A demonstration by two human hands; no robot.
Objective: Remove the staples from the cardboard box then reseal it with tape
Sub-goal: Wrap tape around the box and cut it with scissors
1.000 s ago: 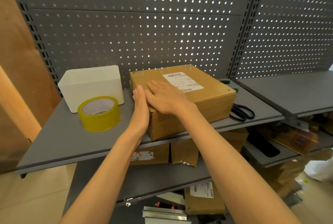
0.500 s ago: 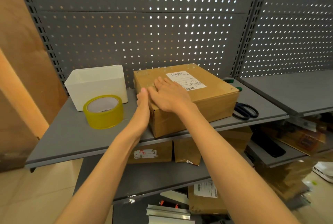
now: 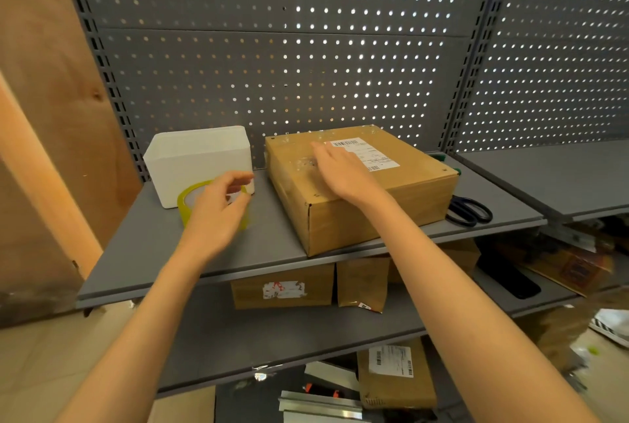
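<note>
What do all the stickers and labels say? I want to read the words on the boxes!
None can be read.
Label on the top box: barcodes and tiny print, too small.
Torn sticker on the box below the shelf: red marks, blurred.
Label on the lowest box: barcodes and print, blurred.
Tape roll, white bin, scissors: no words show.

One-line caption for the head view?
Left hand open over the tape roll; right hand flat on the cardboard box.
</note>
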